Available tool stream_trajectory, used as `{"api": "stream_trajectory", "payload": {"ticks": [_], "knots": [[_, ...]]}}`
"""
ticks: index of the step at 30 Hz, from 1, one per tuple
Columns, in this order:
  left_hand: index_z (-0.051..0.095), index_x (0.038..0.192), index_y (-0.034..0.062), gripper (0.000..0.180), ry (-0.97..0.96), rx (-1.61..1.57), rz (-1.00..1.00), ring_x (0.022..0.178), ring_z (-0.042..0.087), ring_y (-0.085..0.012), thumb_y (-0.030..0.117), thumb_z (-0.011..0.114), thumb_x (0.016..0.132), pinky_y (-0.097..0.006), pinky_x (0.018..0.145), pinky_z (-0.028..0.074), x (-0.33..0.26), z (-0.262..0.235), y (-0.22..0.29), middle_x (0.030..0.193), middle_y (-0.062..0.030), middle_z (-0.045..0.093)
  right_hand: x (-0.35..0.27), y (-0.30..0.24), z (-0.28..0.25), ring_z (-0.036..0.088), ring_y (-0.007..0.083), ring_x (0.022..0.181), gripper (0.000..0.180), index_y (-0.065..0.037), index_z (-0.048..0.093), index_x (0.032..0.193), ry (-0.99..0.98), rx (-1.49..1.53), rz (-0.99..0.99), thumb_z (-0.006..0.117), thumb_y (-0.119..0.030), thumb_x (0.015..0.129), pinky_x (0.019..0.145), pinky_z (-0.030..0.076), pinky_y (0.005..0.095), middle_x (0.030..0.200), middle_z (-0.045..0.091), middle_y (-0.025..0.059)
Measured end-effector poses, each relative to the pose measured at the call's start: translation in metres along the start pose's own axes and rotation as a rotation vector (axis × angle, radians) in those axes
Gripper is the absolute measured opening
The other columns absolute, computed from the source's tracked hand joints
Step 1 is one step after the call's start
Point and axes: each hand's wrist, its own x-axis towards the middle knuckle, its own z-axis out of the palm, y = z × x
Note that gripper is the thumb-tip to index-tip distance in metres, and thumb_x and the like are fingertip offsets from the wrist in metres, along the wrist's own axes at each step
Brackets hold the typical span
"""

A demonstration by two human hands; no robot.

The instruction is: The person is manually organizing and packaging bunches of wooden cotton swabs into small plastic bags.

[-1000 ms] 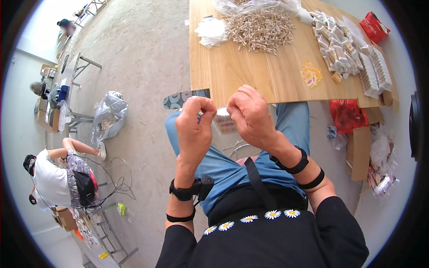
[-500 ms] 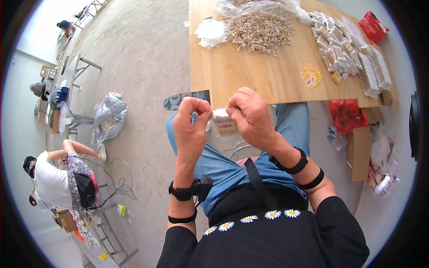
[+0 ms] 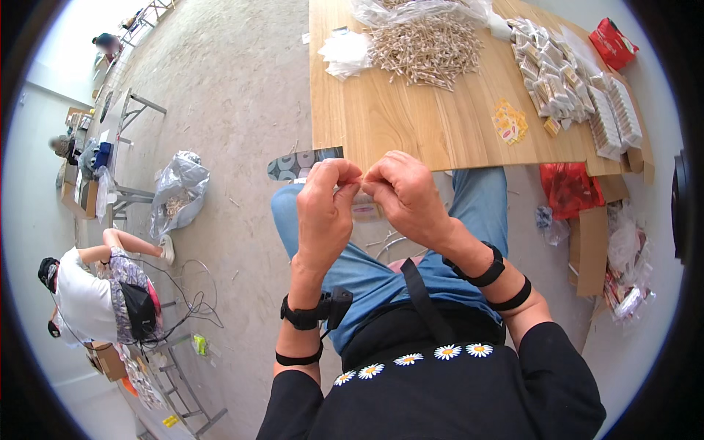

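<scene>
Between my hands, just off the table's near edge and above my lap, hangs a small clear plastic bag (image 3: 368, 213) of cotton swabs with a yellow label low on it. The thumb and bent fingers of my left hand (image 3: 328, 204) are pinched at its upper left. My right hand (image 3: 408, 192) pinches at the upper right, its fingertips almost meeting the left ones. Both hands hide most of the bag's top. Farther up the wooden table (image 3: 411, 125) lie a heap of loose cotton swabs (image 3: 429, 51) and a stack of white, flat bags (image 3: 343, 55).
Yellow label cards (image 3: 510, 123) lie on the table's right half, near a pile of filled swab bags (image 3: 546, 70). A red bag (image 3: 613, 42) sits at the far right corner. Below right stands a cardboard box (image 3: 589, 253). Another person (image 3: 95, 293) bends over at the left.
My hands have come closer together, fingertips nearly touching over the bag's top. The bag has dropped out of clear sight behind them, with only its lower part showing.
</scene>
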Motion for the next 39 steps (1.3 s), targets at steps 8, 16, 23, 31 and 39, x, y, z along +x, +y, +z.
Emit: {"api": "stream_trajectory", "payload": {"ticks": [8,16,23,31,39], "knots": [[0.058,0.093,-0.0015,0.012,0.015,-0.012,-0.016,0.079,0.059,-0.0127,-0.008,0.063,0.085,-0.027,0.075,0.049,-0.003,0.002,0.001,0.082,-0.0056,0.063,0.001,-0.002,-0.003,0.057,0.0372,0.079,0.007,0.001,0.058,0.077,-0.033,-0.089,-0.050,0.063,-0.002,0.080,0.071,0.045,0.0456,0.078,0.058,0.0176],[0.058,0.094,-0.0009,0.012,-0.012,0.055,0.058,0.076,0.060,-0.0149,-0.008,0.063,0.085,-0.028,0.072,0.050,-0.002,0.004,0.000,0.082,-0.0074,0.063,0.000,-0.002,0.001,0.056,0.0377,0.080,0.009,0.001,0.057,0.077,-0.017,-0.114,-0.051,0.064,-0.004,0.080,0.072,0.044,0.0459,0.079,0.057,0.0179],[0.057,0.095,-0.0005,0.014,-0.021,0.085,0.074,0.078,0.059,-0.0137,-0.007,0.064,0.086,-0.028,0.075,0.050,-0.001,-0.002,-0.005,0.083,-0.0064,0.062,0.000,-0.001,-0.013,0.057,0.0367,0.077,0.009,0.001,0.058,0.075,-0.023,-0.042,0.030,0.065,-0.004,0.078,0.070,0.044,0.0451,0.077,0.059,0.0176],[0.056,0.111,-0.0008,0.024,0.068,-0.354,-0.268,0.089,0.060,-0.0127,-0.004,0.063,0.088,-0.027,0.083,0.049,-0.014,-0.007,-0.026,0.097,-0.0047,0.063,-0.006,0.000,-0.025,0.059,0.0267,0.070,0.007,0.004,0.061,0.078,0.059,0.146,0.351,0.063,-0.003,0.081,0.065,0.046,0.0363,0.074,0.060,0.0160],[0.059,0.122,-0.0029,0.032,-0.175,-0.808,-0.432,0.097,0.061,-0.0094,0.006,0.067,0.092,-0.026,0.086,0.051,-0.035,0.016,-0.028,0.108,-0.0039,0.066,-0.009,0.004,-0.014,0.057,0.0160,0.068,0.008,0.003,0.062,0.082,0.068,0.335,0.390,0.065,-0.004,0.084,0.064,0.046,0.0305,0.073,0.060,0.0113]]}}
